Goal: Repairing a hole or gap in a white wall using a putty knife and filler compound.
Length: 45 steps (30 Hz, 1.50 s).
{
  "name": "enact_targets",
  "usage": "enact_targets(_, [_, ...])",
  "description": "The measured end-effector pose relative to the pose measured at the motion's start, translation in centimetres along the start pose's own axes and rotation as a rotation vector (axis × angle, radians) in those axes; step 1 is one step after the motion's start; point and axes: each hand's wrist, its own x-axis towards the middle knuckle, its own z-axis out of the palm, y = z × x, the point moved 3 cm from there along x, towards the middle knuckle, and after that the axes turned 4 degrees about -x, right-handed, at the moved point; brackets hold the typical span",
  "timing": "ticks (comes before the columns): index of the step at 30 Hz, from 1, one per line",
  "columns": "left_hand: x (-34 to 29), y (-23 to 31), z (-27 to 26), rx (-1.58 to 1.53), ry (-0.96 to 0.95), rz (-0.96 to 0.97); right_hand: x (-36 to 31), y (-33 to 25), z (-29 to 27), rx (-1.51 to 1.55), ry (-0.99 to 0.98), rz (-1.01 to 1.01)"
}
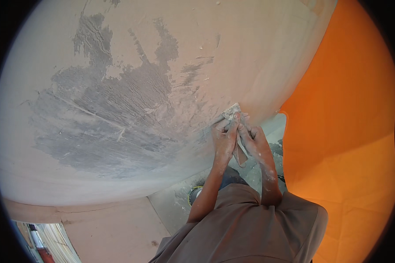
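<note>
Both hands come together at a scraper (233, 109) held close to the lower right part of a pale wall (232, 35). Whitish crumbs and dust coat its blade, and the handle slants down between my palms. My left hand (224, 141) is closed around it from the left, the thumb up near the blade. From the other side my right hand (255, 142) grips it too; some of its fingers are hidden. Left of the hands spreads a large grey patch (118, 96) with a rough, wrinkled surface and ragged edges. Pale dust covers my fingers and right forearm.
An orange sheet (342, 114) hangs along the right side. Beneath me lies a dusty, greyish floor (171, 197), with a round yellow-rimmed thing (191, 195) partly hidden by my left arm. At lower left, a pinkish panel (109, 228) borders a gap showing pale strips (59, 241).
</note>
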Motion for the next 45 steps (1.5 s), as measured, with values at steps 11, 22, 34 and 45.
enact_targets(11, [-1.0,1.6,0.5,0.028,0.088,0.032,-1.2,-1.4,1.6,0.324,-0.089,0.221])
enact_targets(22, [-1.6,5.8,1.0,0.386,0.034,0.016,-3.2,-3.6,2.6,0.920,-0.159,0.380])
enact_targets(34, [-0.9,7.8,-0.2,0.747,0.024,0.134,-2.2,-1.9,6.4,1.165,-0.176,0.417])
enact_targets(45, [-1.3,5.4,0.5,0.508,0.107,0.042,-2.5,-1.6,3.9,1.073,-0.237,0.394])
